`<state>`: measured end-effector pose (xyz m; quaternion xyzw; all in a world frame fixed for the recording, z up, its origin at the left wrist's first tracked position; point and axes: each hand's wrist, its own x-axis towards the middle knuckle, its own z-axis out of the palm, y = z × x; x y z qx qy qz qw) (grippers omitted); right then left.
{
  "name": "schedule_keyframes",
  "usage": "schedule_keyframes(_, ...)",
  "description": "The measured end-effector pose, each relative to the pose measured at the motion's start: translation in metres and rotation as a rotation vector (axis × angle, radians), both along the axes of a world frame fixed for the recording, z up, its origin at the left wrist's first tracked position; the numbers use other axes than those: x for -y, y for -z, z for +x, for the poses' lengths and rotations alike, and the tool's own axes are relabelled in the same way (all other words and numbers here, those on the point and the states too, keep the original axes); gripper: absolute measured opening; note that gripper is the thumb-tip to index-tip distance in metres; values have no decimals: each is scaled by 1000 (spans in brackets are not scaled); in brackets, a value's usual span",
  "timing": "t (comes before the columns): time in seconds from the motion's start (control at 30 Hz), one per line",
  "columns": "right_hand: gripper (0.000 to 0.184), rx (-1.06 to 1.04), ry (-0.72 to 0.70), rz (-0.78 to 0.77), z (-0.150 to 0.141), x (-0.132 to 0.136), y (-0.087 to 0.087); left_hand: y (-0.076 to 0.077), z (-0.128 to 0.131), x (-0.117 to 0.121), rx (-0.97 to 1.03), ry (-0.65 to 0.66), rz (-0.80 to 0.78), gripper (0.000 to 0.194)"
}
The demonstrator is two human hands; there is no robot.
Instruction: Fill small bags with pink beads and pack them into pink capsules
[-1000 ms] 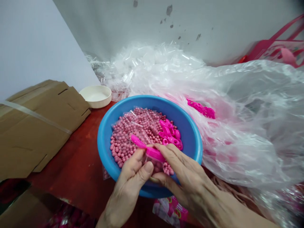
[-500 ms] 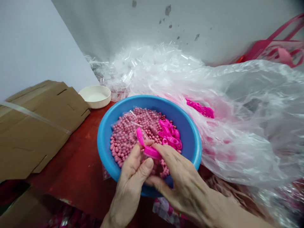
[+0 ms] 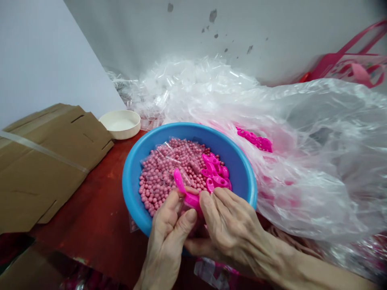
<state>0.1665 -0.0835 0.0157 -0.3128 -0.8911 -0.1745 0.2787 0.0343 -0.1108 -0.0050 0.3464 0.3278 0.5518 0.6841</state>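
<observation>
Currently, we hold 1 pink cap (image 3: 192, 199) above the near side of the blue basin (image 3: 129, 173). With the left hand (image 3: 167, 235), we pinch the cap's left part between thumb and fingers. With the right hand (image 3: 234, 225), we set bunched fingertips against the cap's right end; we cannot tell whether that grip pinches it, because the contact is hidden.

Status: the cap's flap (image 3: 179, 180) stands raised, so we judge this unit unfinished. We cannot confirm what sits beneath the cap. More units appear outstanding: several loose pink parts (image 3: 219, 171) lie at the basin's right side, beside many pink beads (image 3: 149, 197) and clear tubes (image 3: 165, 147).

Surroundings: a clear plastic sheet (image 3: 320, 173) crowds the basin's right side, with further pink pieces (image 3: 255, 140) showing there. To the left, we note a white dish (image 3: 121, 123) and folded cardboard (image 3: 57, 157) on the red bench (image 3: 99, 213). Our own hands cover the basin's near rim; nothing else obstructs the held cap.
</observation>
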Motion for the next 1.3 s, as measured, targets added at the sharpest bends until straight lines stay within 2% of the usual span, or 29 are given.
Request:
schedule_keyframes(0.1,20,-24,35,28,-3,2,6,-1,-2,-1,-36,34,12,31)
schedule_keyframes(0.27,26,-54,52,39,-6,5,14,-2,-1,-4,-82,37,-70,33)
schedule_keyframes(0.43,26,-172,-10,-65,0,-3,19,-2,-3,-3,-65,-41,-70,35)
schedule_keyframes(0.5,34,-235,-52,-113,5,-7,19,-3,-7,-2,-23,-55,-135,29)
schedule_keyframes(0.63,60,-267,-116,-194,17,-9,16,-9,-13,-6,113,26,-259,20)
schedule_keyframes(0.7,80,-277,-94,-298,22,-4,13,-12,-12,-8,127,34,-261,25)
schedule_keyframes(0.77,91,-367,-49,-437,26,3,12,-15,-7,-9,109,14,-215,32)
schedule_keyframes(0.83,84,-536,-55,-510,27,13,12,-18,0,-8,74,-3,-152,35)
schedule_keyframes(0.97,28,-871,-136,-463,24,31,8,-21,14,4,17,8,-51,32)
schedule_keyframes(1.0,20,-956,-132,-488,24,34,5,-22,16,8,-1,17,-33,32)
schedule_keyframes(1.1,14,-1109,-77,-665,26,40,-6,-26,21,18,-124,27,10,29)
schedule_keyframes(1.17,14,-998,-10,-675,31,42,-12,-27,24,22,-260,-3,35,28)
schedule_keyframes(1.23,19,-725,61,-513,38,43,-14,-26,28,27,-349,-75,71,36)
schedule_keyframes(1.3,23,-476,105,-340,44,45,-12,-24,33,31,-358,-123,102,46)
